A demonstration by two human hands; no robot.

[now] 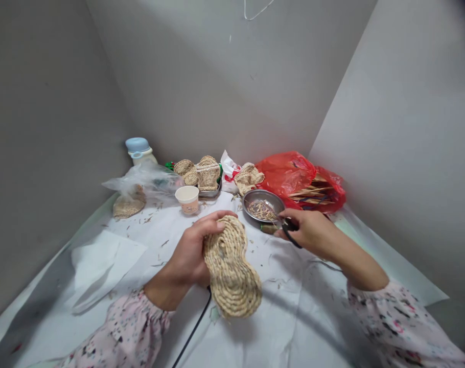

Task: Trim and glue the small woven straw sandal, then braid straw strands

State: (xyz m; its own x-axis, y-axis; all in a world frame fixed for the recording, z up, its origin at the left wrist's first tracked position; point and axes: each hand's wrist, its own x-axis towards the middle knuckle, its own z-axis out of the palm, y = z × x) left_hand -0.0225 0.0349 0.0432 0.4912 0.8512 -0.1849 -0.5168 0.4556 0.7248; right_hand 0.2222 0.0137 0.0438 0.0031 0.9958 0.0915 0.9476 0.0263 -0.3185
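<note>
A woven straw sole-shaped piece (234,271) is gripped in my left hand (192,250), the thumb lying on its upper left edge and the fingers behind it. My right hand (307,232) is closed around scissors with black handles (291,235), beside the right rim of a round metal bowl (251,216). Straw clippings (262,209) lie in that bowl. A dark green spool (269,228) rests just below the bowl, near my right fingertips.
Behind are a paper cup (187,199), woven pieces (208,175), a clear plastic bag (150,179), a bottle with a blue lid (138,145) and a red bag (286,174) holding straw. White paper (102,260) lies left. A black cable (194,329) crosses the front.
</note>
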